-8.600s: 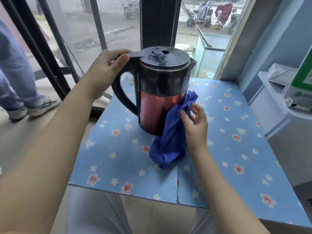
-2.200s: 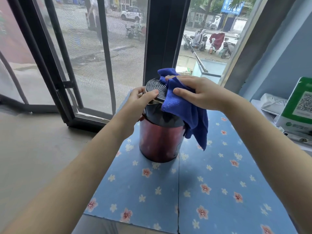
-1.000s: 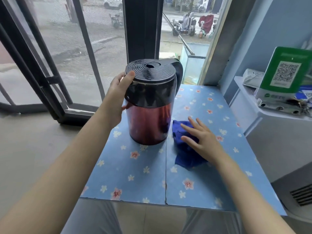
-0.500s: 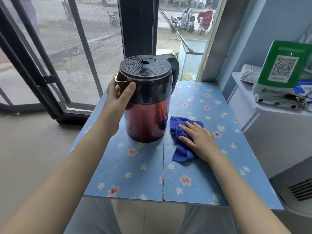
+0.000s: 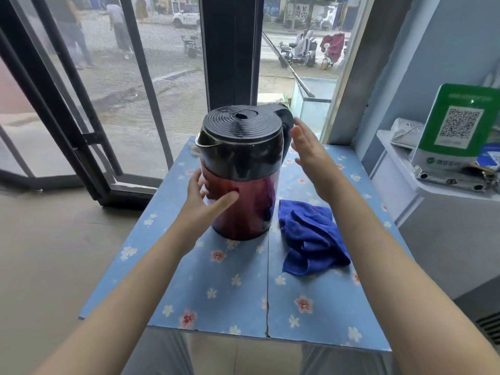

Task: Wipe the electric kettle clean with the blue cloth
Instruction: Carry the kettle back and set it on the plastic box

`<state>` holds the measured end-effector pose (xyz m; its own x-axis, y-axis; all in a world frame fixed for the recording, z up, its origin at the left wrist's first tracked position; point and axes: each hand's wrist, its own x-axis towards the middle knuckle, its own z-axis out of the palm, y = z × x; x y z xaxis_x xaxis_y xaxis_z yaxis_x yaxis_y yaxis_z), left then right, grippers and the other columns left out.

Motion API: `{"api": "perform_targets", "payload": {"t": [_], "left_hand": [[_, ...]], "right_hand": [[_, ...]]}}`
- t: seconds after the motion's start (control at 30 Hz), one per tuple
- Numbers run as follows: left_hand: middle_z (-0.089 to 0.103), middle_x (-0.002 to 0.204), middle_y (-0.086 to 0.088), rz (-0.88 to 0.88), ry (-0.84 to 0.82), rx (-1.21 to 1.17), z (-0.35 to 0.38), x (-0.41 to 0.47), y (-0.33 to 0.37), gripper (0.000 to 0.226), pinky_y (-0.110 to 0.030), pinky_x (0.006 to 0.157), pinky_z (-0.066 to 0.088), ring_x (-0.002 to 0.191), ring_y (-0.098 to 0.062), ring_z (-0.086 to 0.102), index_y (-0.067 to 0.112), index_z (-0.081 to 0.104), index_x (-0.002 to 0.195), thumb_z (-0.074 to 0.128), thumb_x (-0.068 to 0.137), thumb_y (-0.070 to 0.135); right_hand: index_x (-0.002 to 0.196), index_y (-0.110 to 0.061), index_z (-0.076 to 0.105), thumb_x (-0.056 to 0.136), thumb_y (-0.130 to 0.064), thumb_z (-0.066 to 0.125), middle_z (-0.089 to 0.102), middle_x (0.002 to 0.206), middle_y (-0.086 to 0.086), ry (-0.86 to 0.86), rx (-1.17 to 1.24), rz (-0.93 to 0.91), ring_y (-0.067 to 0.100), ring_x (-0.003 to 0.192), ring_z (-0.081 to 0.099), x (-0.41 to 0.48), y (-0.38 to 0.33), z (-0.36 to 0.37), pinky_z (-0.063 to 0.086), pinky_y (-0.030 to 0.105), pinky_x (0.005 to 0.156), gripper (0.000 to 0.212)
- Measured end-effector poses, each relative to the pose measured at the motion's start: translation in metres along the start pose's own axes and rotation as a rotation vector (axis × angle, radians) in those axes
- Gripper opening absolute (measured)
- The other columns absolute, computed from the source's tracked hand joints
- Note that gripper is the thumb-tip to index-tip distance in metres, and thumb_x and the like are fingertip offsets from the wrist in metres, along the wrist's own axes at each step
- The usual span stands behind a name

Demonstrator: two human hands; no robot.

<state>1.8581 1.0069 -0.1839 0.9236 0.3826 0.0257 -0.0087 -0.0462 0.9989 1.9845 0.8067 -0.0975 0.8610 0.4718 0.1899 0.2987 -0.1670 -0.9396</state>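
kettle (image 5: 242, 171): stands upright on the table (image 5: 238, 293), handle at the far right
cloth (image 5: 311, 236): lies crumpled just right of the kettle, nobody holds it
left hand (image 5: 204, 204): open, fingers touching the red side
right hand (image 5: 308, 150): open, empty, beside the handle, nearer to the cloth

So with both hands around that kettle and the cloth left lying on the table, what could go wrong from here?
The kettle stands tall near the table's left side; the left hand touches only its red body and the right hand is open beside the handle, so a nudge might tip or slide it. The blue cloth lies loose, in neither hand, and an arm could perhaps drag it off.
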Motion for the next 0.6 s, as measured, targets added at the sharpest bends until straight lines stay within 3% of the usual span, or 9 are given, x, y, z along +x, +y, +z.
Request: {"api": "perform_targets", "payload": {"t": [0.07,0.13,0.2,0.27,0.37,0.5,0.6], "left_hand": [[0.048,0.146,0.008,-0.029,0.026,0.008,0.001,0.001,-0.008,0.107,-0.033,0.112,0.039,0.135,-0.008,0.045,0.03,0.03,0.147,0.088,0.059,0.053],[0.045,0.141,0.007,-0.027,0.066,-0.008,0.003,0.003,-0.012,0.078,-0.026,0.104,0.038,0.134,-0.01,0.043,0.035,0.039,0.133,0.087,0.072,0.037],[0.043,0.139,0.008,-0.022,0.063,-0.016,-0.001,0.01,-0.017,0.069,-0.026,0.105,0.036,0.135,-0.01,0.042,0.046,0.04,0.12,0.086,0.068,0.044],[0.043,0.148,0.006,-0.029,0.038,0.007,-0.008,0.021,-0.021,0.075,-0.031,0.112,0.035,0.138,-0.01,0.042,0.055,0.04,0.116,0.083,0.055,0.064],[0.04,0.156,0.006,-0.046,-0.021,0.026,-0.021,0.038,-0.03,0.096,-0.046,0.119,0.033,0.144,-0.011,0.039,0.058,0.037,0.132,0.079,0.049,0.08],[0.034,0.157,0.015,-0.1,-0.118,0.109,-0.019,0.042,-0.027,0.12,-0.031,0.11,0.044,0.143,-0.004,0.035,0.046,0.013,0.154,0.084,0.058,0.057],[0.046,0.146,0.013,-0.134,-0.059,0.074,-0.01,0.046,-0.018,0.103,-0.02,0.101,0.047,0.133,0.006,0.044,0.043,0.021,0.15,0.087,0.071,0.031]], "right_hand": [[0.15,-0.03,0.031,0.102,-0.051,0.035,0.04,0.153,-0.005,-0.01,0.013,-0.013,0.017,0.141,0.039,0.013,0.003,0.005,0.029,0.041,0.119,0.053],[0.147,-0.027,0.036,0.101,-0.05,0.039,0.052,0.137,-0.002,0.045,0.012,-0.028,0.016,0.127,0.052,0.024,0.007,0.011,0.038,0.035,0.109,0.051],[0.137,-0.029,0.042,0.095,-0.056,0.046,0.053,0.125,0.003,0.162,0.011,-0.059,0.014,0.114,0.056,0.038,0.011,0.015,0.043,0.032,0.1,0.05],[0.125,-0.042,0.044,0.081,-0.07,0.049,0.046,0.13,0.006,0.235,0.001,-0.081,0.017,0.12,0.052,0.055,0.014,0.014,0.042,0.039,0.108,0.052],[0.116,-0.054,0.047,0.077,-0.072,0.051,0.038,0.14,0.003,0.171,0.027,-0.058,0.016,0.132,0.045,0.081,0.021,0.006,0.035,0.043,0.116,0.043],[0.115,-0.04,0.048,0.081,-0.066,0.051,0.061,0.117,-0.009,0.088,0.151,0.038,0.01,0.113,0.058,0.106,0.023,0.001,0.039,0.045,0.112,0.043],[0.12,-0.033,0.057,0.08,-0.068,0.051,0.066,0.124,-0.005,0.007,0.136,0.112,0.012,0.121,0.06,0.12,0.018,-0.004,0.04,0.047,0.112,0.054]]}}
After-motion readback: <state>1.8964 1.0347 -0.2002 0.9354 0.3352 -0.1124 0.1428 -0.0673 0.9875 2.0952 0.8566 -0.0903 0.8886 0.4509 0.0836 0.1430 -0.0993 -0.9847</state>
